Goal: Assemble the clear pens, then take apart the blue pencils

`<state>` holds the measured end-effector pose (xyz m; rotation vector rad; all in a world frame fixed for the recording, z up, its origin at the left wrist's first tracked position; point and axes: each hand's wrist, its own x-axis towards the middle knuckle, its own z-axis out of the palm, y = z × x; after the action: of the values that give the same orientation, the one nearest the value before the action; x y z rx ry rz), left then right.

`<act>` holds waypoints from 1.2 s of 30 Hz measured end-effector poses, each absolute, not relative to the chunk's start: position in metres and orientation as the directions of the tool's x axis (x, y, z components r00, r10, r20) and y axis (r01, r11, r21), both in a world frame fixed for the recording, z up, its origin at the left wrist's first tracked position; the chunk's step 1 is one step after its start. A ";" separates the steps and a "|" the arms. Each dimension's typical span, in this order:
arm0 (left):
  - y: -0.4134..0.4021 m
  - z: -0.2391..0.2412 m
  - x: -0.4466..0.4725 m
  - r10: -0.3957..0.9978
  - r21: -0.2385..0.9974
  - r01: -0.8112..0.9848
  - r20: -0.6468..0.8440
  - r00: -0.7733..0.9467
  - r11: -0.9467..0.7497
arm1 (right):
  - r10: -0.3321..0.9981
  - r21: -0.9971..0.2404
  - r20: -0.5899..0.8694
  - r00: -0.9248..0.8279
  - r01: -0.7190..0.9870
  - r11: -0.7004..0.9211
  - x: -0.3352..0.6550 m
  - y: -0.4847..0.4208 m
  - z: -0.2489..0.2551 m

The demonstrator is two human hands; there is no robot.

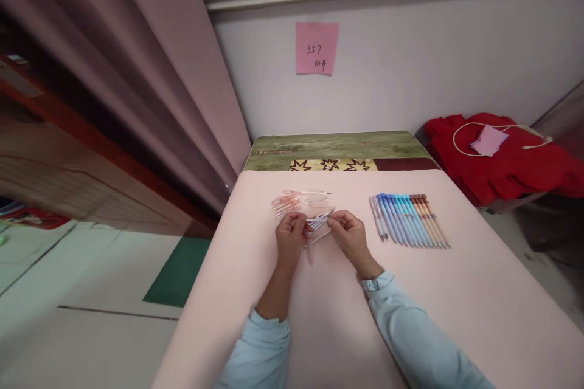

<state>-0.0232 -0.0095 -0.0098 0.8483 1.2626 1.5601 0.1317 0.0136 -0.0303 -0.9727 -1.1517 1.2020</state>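
Both of my hands are over the middle of the table, fingers pinched around slim white pen refills (319,222). My left hand (291,232) grips them at their left end, and my right hand (349,232) pinches near their right, darker ends. One white refill slants below the others between the hands. Just beyond my left hand lies a loose pile of thin sticks with orange-pink ends (286,203), partly hidden by the fingers. To the right of my right hand, a neat row of pens (406,222) runs from grey through blue to brown and beige.
The table's pale pink cover (337,328) stops short of a green wooden-patterned strip (337,144) at the back. A pink note (317,48) is stuck to the wall. Red cloth (511,170) with a white cable lies at right; a curtain (150,61) hangs at left.
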 end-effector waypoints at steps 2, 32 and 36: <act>-0.010 -0.012 -0.024 0.934 0.975 -0.214 -0.016 -0.356 -0.065 | 0.987 -0.976 0.161 -0.029 -0.154 0.155 0.132 0.011 -0.031; -0.021 -0.001 -0.089 0.830 0.803 0.586 0.251 -0.498 0.109 | 0.946 -0.923 0.322 0.033 0.235 0.306 0.150 -0.013 -0.033; -0.007 -0.006 -0.082 0.873 0.696 0.704 0.249 -0.419 0.139 | 0.955 -0.938 0.297 0.011 0.192 0.289 0.150 -0.012 -0.034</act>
<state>-0.0823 -0.0070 -0.0060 1.5530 2.1969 1.1453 0.1504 -0.0122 -0.0344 -1.1339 -1.4424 0.8607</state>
